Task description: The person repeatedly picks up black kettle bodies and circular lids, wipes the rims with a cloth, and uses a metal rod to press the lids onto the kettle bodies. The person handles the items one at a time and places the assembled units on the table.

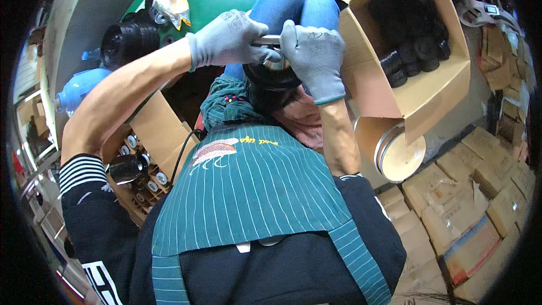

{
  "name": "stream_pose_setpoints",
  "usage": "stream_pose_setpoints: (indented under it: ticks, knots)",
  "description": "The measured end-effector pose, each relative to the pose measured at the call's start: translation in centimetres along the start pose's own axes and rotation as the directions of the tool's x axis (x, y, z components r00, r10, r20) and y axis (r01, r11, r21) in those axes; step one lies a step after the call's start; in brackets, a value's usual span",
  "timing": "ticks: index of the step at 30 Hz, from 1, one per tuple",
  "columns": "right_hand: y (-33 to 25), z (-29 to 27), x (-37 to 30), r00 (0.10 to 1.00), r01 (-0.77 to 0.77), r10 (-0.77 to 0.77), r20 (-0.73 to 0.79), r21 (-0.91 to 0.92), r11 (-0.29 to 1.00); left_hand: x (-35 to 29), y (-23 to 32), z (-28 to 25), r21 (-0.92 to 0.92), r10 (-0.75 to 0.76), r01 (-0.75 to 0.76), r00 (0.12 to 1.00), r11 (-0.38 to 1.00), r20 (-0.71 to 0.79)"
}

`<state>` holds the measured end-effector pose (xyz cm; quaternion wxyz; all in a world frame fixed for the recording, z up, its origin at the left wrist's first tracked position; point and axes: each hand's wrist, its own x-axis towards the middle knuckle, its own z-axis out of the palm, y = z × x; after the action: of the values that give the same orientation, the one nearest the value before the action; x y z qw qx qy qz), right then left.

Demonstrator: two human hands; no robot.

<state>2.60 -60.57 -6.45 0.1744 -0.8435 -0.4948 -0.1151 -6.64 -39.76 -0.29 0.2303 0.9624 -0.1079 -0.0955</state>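
While both gloved hands close over one round black part [271, 76] held above the knees, the left hand [228, 39] grips a metal tool [266, 40] pressed onto it and the right hand [313, 59] clamps the part's edge. Fitting looks underway, not finished. Right of the part, one open cardboard box [435, 93] holds many black pieces, too stacked to count; below that box sits one roll [398, 155] of pale discs. Left of the part lies a stack of black rings [127, 42].

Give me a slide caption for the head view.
Both gloved hands, left hand and right hand, grip a round black part over the lap.
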Motion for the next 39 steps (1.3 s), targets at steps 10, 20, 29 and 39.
stream_pose_setpoints:
  ticks: [10, 20, 29, 39]
  knots:
    - [-3.0, -4.5, 1.0, 0.885, -0.322, 0.355, 0.3, -0.156, 0.934, 3.0, -4.0, 0.7, 0.06, 0.301, -0.302, 0.953, 0.951, 0.036]
    - [-3.7, -4.3, -5.7, 0.826, -0.54, 0.33, 0.457, 0.474, 0.696, -3.7, -8.7, 3.0, -0.576, -0.675, 0.431, 0.667, 0.695, -0.316]
    - [-6.3, -7.1, -10.2, 0.974, -0.227, 0.185, 0.131, 0.611, 0.759, -4.8, -18.1, 9.0, -0.088, -0.763, 0.805, 0.513, 0.587, -0.393]
    - [1.1, -4.5, -1.7, 0.705, -0.352, 0.58, 0.408, 0.911, -0.213, -8.7, -6.1, 3.4, 0.057, 0.178, -0.198, 0.67, 0.979, -0.721]
